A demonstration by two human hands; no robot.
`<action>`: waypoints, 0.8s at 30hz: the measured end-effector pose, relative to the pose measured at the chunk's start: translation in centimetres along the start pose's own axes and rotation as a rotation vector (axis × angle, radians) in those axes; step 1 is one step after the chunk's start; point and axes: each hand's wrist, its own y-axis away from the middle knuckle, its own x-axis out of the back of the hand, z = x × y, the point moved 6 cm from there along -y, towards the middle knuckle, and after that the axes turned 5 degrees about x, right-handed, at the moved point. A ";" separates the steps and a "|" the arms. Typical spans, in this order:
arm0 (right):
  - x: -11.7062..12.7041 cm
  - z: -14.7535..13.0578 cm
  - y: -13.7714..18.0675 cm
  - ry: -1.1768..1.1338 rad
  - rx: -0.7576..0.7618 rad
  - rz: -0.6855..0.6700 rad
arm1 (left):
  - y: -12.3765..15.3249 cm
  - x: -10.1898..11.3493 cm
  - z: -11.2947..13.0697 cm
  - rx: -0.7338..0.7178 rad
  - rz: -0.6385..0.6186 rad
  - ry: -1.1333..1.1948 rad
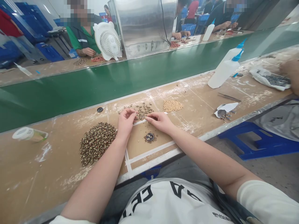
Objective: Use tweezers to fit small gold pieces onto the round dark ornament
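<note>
My left hand (125,122) and my right hand (160,120) rest on the brown worktable (58,149), fingertips close together at the near edge of a loose scatter of small metal parts (143,110). Both hands have their fingers curled in a pinch; what they hold is too small to make out. A large heap of small brass-coloured ring parts (97,141) lies just left of my left wrist. A pile of tiny beige beads (172,105) sits beyond my right hand. A small round dark piece (149,137) lies just below my right hand.
A green conveyor belt (116,77) runs behind the table. White squeeze bottles (224,71), tweezers (229,97), a paper scrap with parts (225,109) and a plastic bag (271,79) lie to the right. A tipped cup (29,134) lies left. Other people work across the belt by a white fan (107,40).
</note>
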 end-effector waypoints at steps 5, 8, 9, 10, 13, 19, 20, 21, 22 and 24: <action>-0.2 -0.1 0.0 0.047 0.010 -0.023 | 0.3 -0.5 0.3 0.005 -0.036 -0.039; -0.1 -0.1 0.0 0.052 0.012 -0.017 | 0.3 -0.6 0.2 0.008 -0.059 -0.057; -0.1 -0.2 0.0 0.054 0.013 -0.016 | 0.2 -0.6 0.2 0.005 -0.067 -0.065; -0.1 -0.2 0.0 0.057 0.014 -0.017 | 0.2 -0.6 0.1 0.001 -0.075 -0.072; -0.1 -0.2 0.0 0.069 0.015 -0.023 | 0.1 -0.7 0.0 -0.009 -0.097 -0.088; -0.1 -0.3 0.1 0.082 0.009 -0.041 | 0.1 -1.1 -0.4 -0.035 -0.158 -0.126; -0.1 -0.3 0.1 0.086 0.009 -0.044 | 0.1 -1.2 -0.5 -0.042 -0.170 -0.133; -0.1 -0.3 0.1 0.091 0.008 -0.048 | 0.1 -1.2 -0.5 -0.048 -0.179 -0.140; -0.1 -0.3 0.1 0.095 0.007 -0.050 | 0.1 -1.2 -0.6 -0.054 -0.183 -0.146; -0.2 -0.3 0.1 0.100 0.002 -0.055 | 0.0 -1.2 -0.7 -0.058 -0.185 -0.156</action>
